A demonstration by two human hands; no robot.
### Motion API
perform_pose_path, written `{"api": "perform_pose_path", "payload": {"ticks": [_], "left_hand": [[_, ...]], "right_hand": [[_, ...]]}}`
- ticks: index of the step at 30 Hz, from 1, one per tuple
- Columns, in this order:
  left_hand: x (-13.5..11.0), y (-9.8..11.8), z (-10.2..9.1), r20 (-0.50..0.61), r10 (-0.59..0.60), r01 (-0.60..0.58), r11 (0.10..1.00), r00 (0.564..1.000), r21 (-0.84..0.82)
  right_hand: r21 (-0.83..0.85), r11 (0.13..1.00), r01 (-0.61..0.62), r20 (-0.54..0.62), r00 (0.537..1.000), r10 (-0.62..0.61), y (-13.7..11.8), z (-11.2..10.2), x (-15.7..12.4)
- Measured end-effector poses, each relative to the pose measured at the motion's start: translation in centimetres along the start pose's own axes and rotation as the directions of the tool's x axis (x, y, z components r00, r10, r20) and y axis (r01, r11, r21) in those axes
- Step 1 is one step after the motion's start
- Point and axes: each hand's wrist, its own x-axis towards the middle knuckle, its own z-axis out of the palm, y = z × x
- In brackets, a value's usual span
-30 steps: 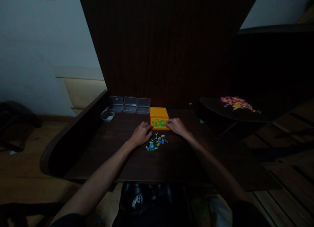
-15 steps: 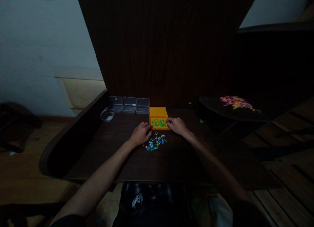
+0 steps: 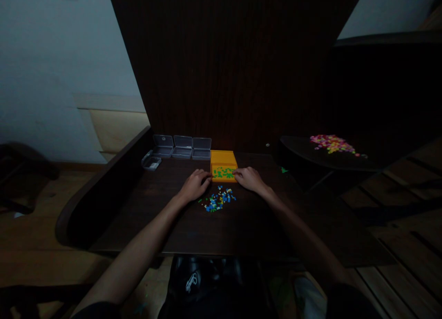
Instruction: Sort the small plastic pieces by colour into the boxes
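Observation:
An open orange box (image 3: 223,165) sits on the dark wooden table (image 3: 221,227), with green beads spread in its lower tray. My left hand (image 3: 194,184) rests at the box's left front corner, fingers curled against it. At the box's right front corner lies my right hand (image 3: 249,178), its fingers curled too and touching the tray edge. Just in front of the box, between my wrists, is a small pile of mixed blue, yellow and green beads (image 3: 218,200). What my fingertips pinch, if anything, is too small to see in the dim light.
Three clear plastic boxes (image 3: 182,147) stand open in a row left of the orange box, with a fourth small clear one (image 3: 151,163) nearer the raised table edge. A pile of pink and yellow beads (image 3: 331,144) lies on a side surface at right.
My left hand has shifted slightly up and left, from the bead pile toward the box's left corner. My right hand has stayed by the box's right edge.

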Motion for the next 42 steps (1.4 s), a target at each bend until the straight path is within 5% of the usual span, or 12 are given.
{"api": "perform_pose_path", "payload": {"ticks": [7, 13, 18, 32, 42], "left_hand": [[0.2, -1.2, -2.3, 0.155, -0.067, 0.083, 0.991, 0.986, -0.103], [-0.1, -2.0, -3.4, 0.358, -0.071, 0.111, 0.989, 0.931, -0.093], [-0.5, -1.8, -3.8, 0.389, -0.010, 0.072, 0.987, 0.921, -0.146], [-0.5, -1.8, -3.8, 0.484, 0.036, 0.068, 0.978, 0.875, -0.195], [-0.4, -1.8, -3.3, 0.452, 0.050, 0.063, 0.971, 0.891, -0.231]], "right_hand": [[0.043, 0.999, 0.011, -0.086, 0.996, -0.007, -0.5, -0.7, -0.7], [0.184, 0.933, 0.310, -0.075, 0.950, -0.302, -3.6, -0.3, -2.3], [0.235, 0.853, 0.466, 0.023, 0.874, -0.485, -6.3, 0.0, -3.3], [0.166, 0.889, 0.428, 0.118, 0.886, -0.448, -6.7, -0.3, -3.4], [0.224, 0.873, 0.433, 0.137, 0.873, -0.468, -6.7, 0.0, -3.3]]}}
